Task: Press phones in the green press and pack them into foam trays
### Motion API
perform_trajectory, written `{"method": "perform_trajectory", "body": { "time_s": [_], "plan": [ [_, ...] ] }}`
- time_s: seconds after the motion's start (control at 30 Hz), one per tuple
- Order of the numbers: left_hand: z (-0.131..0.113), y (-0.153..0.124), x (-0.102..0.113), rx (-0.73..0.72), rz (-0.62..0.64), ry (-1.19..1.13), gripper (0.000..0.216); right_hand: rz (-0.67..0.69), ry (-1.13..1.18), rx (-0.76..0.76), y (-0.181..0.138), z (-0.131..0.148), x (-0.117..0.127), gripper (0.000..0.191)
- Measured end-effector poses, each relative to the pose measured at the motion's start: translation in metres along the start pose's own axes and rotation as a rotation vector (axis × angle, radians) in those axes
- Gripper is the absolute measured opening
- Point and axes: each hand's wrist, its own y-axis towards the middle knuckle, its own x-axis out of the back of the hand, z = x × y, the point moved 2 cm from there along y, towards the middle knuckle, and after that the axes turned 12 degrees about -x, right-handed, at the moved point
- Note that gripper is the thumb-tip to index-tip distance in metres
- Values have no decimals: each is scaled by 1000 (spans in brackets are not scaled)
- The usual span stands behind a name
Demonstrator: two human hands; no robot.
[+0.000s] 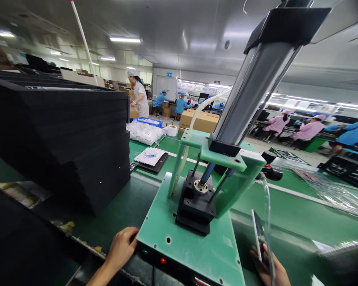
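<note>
A pneumatic press stands in the middle, with a green base (197, 248), a black pressing block (196, 206) and a large metal cylinder (250, 87) leaning up to the right. At the base's front left corner, my left hand (122, 247) is curled against its side, the fingertips partly hidden. To the right of the base, my right hand (270, 267) grips a thin flat panel (258, 234) with a dark glossy face and a pale edge, held upright and tilted. A clear hose (267, 214) hangs in front of that hand. A red light (163, 261) glows on the base's front.
A tall stack of black trays (86, 147) fills the left side. Behind lie a notepad (149, 156), plastic bags (144, 132), a tape roll (172, 130) and a cardboard box (201, 120). Clear plastic sheets (331, 186) lie at right. Several people work farther back.
</note>
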Motion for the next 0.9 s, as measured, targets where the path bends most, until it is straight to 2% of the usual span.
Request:
{"method": "perform_trajectory", "body": {
  "time_s": [0.4,0.9],
  "plan": [
    [0,0,0,9,10,-14,35,-10,-65,19,2,0,2,35],
    [-2,-1,0,3,27,-9,34,-29,-18,-29,-6,0,-2,34]
  ]
}}
